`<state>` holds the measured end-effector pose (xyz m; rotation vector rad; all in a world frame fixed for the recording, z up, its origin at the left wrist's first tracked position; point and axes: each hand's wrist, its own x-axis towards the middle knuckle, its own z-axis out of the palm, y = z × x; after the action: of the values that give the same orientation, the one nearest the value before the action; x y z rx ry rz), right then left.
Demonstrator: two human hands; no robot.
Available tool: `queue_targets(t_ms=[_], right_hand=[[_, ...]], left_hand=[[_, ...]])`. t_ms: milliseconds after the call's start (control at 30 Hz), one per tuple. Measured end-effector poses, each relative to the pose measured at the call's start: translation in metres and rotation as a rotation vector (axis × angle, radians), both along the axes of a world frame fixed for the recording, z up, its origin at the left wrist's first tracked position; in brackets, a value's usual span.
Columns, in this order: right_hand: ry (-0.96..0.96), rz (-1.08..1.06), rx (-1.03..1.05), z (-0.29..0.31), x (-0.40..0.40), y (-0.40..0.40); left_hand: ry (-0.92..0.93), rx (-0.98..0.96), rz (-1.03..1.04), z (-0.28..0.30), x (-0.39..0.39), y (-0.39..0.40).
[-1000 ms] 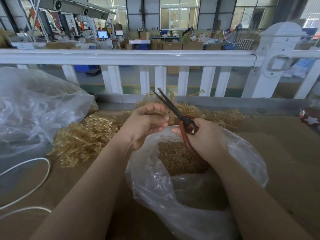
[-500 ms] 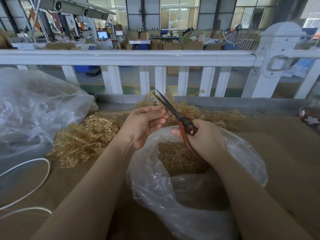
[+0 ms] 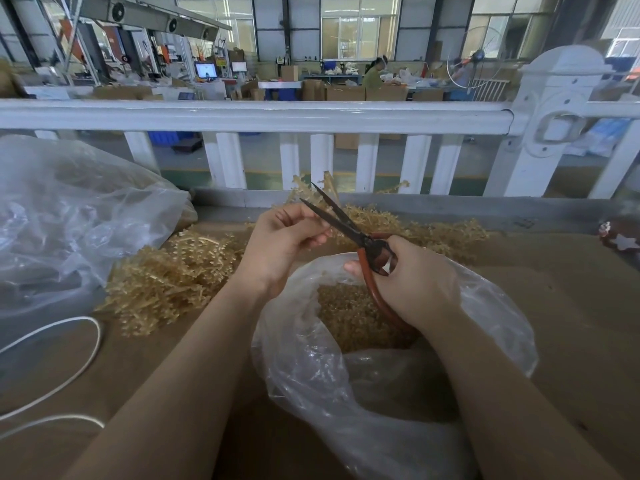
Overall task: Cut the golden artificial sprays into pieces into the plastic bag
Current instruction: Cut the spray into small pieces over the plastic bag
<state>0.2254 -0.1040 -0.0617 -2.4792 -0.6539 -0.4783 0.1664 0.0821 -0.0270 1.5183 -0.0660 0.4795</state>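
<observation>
My right hand (image 3: 412,282) grips the red-brown handles of a pair of scissors (image 3: 346,225). Their dark blades stand apart and point up and to the left. My left hand (image 3: 280,247) is just left of the blades, fingers curled, pinching a golden spray (image 3: 327,180) whose tips stick up behind the blades. Both hands hover over the open mouth of a clear plastic bag (image 3: 304,368). Cut golden pieces (image 3: 346,317) lie inside it. Uncut golden sprays (image 3: 166,278) are heaped on the brown table to the left, and more sprays (image 3: 433,233) lie behind the bag.
A large crumpled clear bag (image 3: 69,220) fills the left side. A white cord (image 3: 69,368) loops on the table at lower left. A white railing (image 3: 263,116) runs along the table's far edge. A small red ornament (image 3: 620,237) sits at far right.
The scissor blades have opened wider. My left hand's fingers have shifted slightly on the spray beside the blades.
</observation>
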Motion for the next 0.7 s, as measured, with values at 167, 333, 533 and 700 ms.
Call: queue_targets(t_ms=[167,333,533,700], right_hand=[[-0.057,-0.034,-0.007,0.0030,-0.0029,0.0014],[-0.088,-0.028,0.020,0.0025,-0.0030,0.0013],[-0.084,-0.018,0.064,0.0025,-0.0039,0.0001],[-0.066,-0.010,0.076,0.0018,-0.0028,0.0002]], left_hand=[[-0.026,0.083,0.059,-0.0008,0.0015,0.0011],[-0.043,0.093,0.060,-0.0009,0.0016,0.0002],[-0.049,0.082,0.060,-0.0001,0.0008,0.0001],[-0.052,0.076,0.048,0.0010,-0.0004,-0.0013]])
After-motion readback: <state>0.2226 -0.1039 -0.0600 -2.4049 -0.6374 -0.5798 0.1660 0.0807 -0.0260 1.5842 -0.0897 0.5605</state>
